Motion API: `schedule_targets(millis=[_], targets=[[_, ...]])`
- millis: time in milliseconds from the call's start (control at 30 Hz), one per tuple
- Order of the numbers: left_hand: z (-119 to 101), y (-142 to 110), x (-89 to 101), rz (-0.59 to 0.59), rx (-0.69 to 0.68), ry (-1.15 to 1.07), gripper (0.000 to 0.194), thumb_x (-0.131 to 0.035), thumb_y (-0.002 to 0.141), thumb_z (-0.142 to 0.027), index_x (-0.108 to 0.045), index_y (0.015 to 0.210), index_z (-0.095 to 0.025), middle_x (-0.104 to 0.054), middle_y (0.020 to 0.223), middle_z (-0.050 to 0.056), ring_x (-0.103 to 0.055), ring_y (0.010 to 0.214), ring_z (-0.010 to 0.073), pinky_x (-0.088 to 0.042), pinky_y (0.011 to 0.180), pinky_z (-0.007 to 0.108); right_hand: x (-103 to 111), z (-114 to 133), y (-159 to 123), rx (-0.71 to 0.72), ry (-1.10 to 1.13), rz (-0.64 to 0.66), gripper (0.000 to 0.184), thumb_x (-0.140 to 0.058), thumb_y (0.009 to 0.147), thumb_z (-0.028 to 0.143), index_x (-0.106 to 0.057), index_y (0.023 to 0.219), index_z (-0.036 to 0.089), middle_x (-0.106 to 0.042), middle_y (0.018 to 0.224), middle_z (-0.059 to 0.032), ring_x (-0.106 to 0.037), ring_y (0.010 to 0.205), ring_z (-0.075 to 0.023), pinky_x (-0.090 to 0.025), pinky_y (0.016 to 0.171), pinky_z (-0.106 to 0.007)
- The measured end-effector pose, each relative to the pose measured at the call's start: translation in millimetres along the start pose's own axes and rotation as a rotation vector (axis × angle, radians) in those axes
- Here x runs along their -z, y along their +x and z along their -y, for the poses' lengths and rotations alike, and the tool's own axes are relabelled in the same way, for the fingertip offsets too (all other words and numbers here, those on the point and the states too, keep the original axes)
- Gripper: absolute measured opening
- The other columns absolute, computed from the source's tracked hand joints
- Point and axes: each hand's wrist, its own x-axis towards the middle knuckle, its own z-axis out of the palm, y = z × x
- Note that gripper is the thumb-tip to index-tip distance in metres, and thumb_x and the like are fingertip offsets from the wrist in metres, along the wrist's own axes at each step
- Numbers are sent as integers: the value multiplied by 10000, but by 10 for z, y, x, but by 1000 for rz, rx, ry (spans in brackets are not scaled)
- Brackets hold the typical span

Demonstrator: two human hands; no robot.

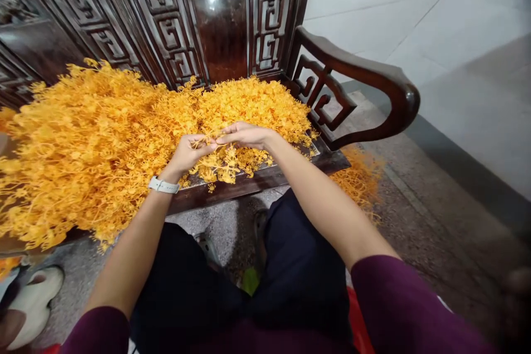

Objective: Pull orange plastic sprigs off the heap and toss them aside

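Observation:
My left hand [189,152], with a pale band on the wrist, pinches the thin stem of an orange-yellow plastic flower sprig. My right hand [245,135] meets it fingertip to fingertip and is closed on the same sprig [228,168], whose branching ends hang below the hands. Exactly where the stems run between the fingers is too small to make out. Behind both hands lies a heap of loose orange flower pieces [261,102]. A larger, bushier pile of long-stemmed sprigs [95,138] spreads to the left.
Everything rests on a dark carved wooden bench [224,194] with a curved armrest [373,74] at the right. More orange stems [359,177] lie on the floor beyond the bench end. A pale shoe [35,301] is at lower left, and something red [359,321] is beside my right leg.

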Motion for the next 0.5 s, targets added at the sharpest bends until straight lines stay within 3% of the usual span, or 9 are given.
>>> schedule_targets(millis=[67,167,300,500], targets=[[44,34,-29,16,-24,32,381,-889,678,-481,-781,799,-136,-649,674,18,-504,624,142,-379,606,270,40,-70,40,47,-40,-16,265,-903,734,322,-760,860,137,-683,819,-30,-534,711,-107,-418,617,-248],[138,70,-89,-13,-29,12,341,-838,764,-468,-766,822,-140,-665,737,29,-508,656,142,-391,621,265,52,-133,107,106,-77,-186,221,-907,713,269,-742,759,129,-635,692,-1,-492,658,-100,-390,621,-272],[211,119,-198,-10,11,-57,319,-783,835,-469,-758,841,-151,-648,750,31,-499,667,145,-393,624,267,90,-141,173,170,-117,-349,143,-834,781,218,-730,722,139,-653,708,-10,-560,721,-126,-452,706,-297],[224,258,-321,-33,116,-234,268,-789,834,-426,-765,819,-159,-631,750,36,-459,626,128,-372,572,261,207,-156,314,174,-152,-494,171,-701,833,114,-640,674,133,-510,626,21,-460,650,-97,-420,648,-267]])
